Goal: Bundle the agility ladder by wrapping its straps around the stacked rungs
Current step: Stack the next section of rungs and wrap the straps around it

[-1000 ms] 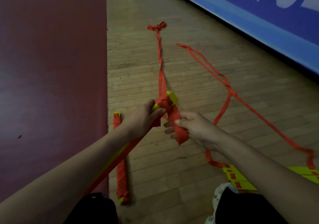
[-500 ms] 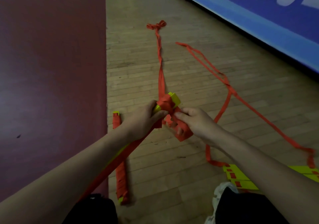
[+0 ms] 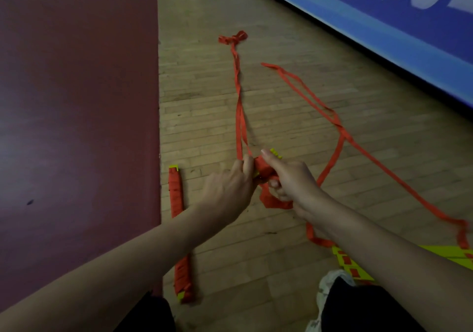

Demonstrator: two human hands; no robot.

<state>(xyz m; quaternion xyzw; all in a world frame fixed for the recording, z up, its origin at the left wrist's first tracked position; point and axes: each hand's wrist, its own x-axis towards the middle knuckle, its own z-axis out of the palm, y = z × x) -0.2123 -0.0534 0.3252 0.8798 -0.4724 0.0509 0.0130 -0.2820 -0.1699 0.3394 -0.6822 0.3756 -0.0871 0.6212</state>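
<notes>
Above floor [image 3: 204, 101] | left hand [image 3: 227, 193] grips rung stack [image 3: 263, 169] | right hand [image 3: 291, 178], thumb extended, grips strap [image 3: 276, 203]

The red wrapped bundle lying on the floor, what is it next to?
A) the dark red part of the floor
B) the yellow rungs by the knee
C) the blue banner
A: the wrapped bundle lies on the wooden floor right along the edge of the dark red area.

Stacked rungs [image 3: 265, 168]: yellow, wound in red, gripped in left hand [image 3: 227, 191] above the floor [image 3: 204, 88]. Straps [image 3: 239, 106]: red, flat, trailing from the stack across the floor to a bunched far end; one loop held in right hand [image 3: 291, 180] below the stack.
</notes>
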